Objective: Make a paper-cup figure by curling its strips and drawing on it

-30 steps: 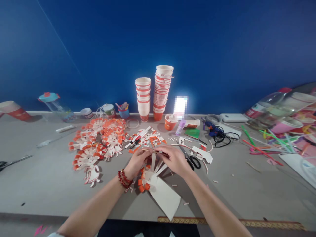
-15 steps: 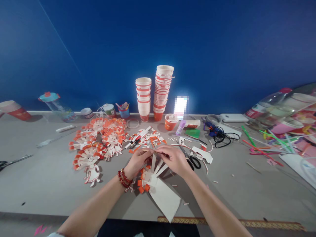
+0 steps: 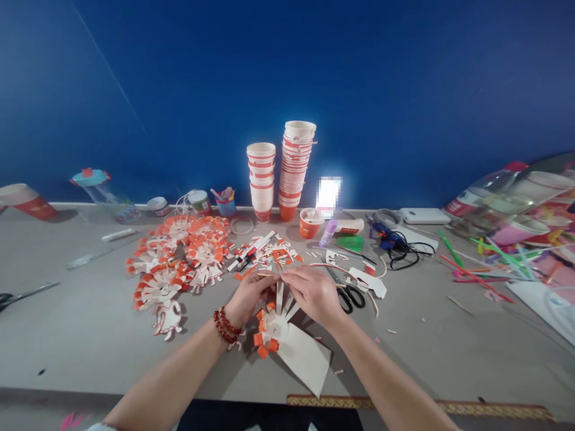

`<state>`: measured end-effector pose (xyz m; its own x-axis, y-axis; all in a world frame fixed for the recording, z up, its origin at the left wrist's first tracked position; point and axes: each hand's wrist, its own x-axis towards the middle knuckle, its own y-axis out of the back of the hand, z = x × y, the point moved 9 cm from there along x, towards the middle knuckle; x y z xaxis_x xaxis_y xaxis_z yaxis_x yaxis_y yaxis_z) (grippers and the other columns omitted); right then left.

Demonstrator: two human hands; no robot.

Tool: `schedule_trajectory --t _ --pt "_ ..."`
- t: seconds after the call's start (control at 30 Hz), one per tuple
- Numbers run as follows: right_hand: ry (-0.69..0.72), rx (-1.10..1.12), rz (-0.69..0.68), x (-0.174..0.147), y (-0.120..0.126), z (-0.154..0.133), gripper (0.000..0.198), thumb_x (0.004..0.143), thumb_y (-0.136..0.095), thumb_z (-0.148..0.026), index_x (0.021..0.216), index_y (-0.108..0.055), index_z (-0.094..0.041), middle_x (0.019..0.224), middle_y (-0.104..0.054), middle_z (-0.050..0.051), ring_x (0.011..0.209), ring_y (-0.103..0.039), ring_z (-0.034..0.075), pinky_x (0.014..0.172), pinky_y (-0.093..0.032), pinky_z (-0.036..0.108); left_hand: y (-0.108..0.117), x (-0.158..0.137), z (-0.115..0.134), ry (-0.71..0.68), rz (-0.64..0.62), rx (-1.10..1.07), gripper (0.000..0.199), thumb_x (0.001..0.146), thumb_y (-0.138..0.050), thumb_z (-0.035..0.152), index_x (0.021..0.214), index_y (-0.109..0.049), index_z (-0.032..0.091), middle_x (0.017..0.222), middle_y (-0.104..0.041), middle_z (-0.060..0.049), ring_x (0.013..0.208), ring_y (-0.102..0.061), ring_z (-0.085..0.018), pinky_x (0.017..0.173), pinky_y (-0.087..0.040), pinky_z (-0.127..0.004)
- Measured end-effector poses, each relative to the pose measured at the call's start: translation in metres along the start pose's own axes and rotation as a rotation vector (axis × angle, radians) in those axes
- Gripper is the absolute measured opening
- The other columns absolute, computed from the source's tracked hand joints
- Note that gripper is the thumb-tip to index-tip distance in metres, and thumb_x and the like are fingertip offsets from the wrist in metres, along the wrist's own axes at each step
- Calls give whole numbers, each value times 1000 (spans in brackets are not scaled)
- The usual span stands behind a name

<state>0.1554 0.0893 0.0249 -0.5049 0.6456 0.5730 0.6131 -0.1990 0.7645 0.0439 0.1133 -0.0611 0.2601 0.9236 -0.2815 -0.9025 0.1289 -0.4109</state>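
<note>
A cut-open paper cup [image 3: 281, 329] lies in front of me, its side slit into strips. Orange ends are curled on its left, and a broad white panel [image 3: 308, 359] spreads to the lower right. My left hand [image 3: 251, 299], with red bead bracelets at the wrist, pinches the tip of an upright strip [image 3: 279, 299]. Against it, my right hand [image 3: 314, 296] is closed with thumb and fingers on the same tip, its palm over the neighbouring strips. The fingertips partly hide the strip's end.
Left of my hands is a pile of orange-and-white paper figures [image 3: 179, 257]. Paper scraps [image 3: 274, 251] lie ahead, before two stacks of cups [image 3: 261, 185]. Black-handled scissors [image 3: 353, 297], a glue stick [image 3: 328, 233] and a blue glue gun [image 3: 390, 238] are to the right.
The cut cup has turned slightly, its white panel swinging a little right and up. My right fingers have shifted slightly left along the strip's tip; the left hand stays almost in place.
</note>
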Motion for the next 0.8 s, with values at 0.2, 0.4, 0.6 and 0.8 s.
schedule_trajectory --t 0.2,0.4,0.6,0.8 --pt "-69 86 5 1 1 8 23 92 -49 -14 102 -67 -23 99 -73 6 92 -66 20 80 -51 32 3 3 5 -83 18 62 29 66 -81 38 75 -69 14 64 -59 1 56 -49 -8 53 -39 -19" --pt "-189 142 -135 3 -3 17 22 97 -45 -24 100 -66 -23 95 -72 7 88 -66 20 78 -48 31 -2 4 16 -205 -15 271 26 73 -74 41 77 -71 15 69 -65 -2 63 -55 -13 61 -43 -23" --pt "-228 188 -215 3 -5 18 22 98 -44 -27 91 -64 -23 85 -70 4 78 -63 17 70 -43 26 -5 1 22 -277 -23 396 26 74 -72 41 80 -71 16 75 -68 -4 69 -58 -15 66 -45 -25" --pt "-277 181 -202 -2 -6 24 18 95 -49 -25 82 -61 -22 74 -65 0 69 -59 14 65 -39 24 -6 1 19 -249 -39 416 27 73 -74 42 77 -71 15 74 -67 -4 69 -57 -15 65 -44 -25"
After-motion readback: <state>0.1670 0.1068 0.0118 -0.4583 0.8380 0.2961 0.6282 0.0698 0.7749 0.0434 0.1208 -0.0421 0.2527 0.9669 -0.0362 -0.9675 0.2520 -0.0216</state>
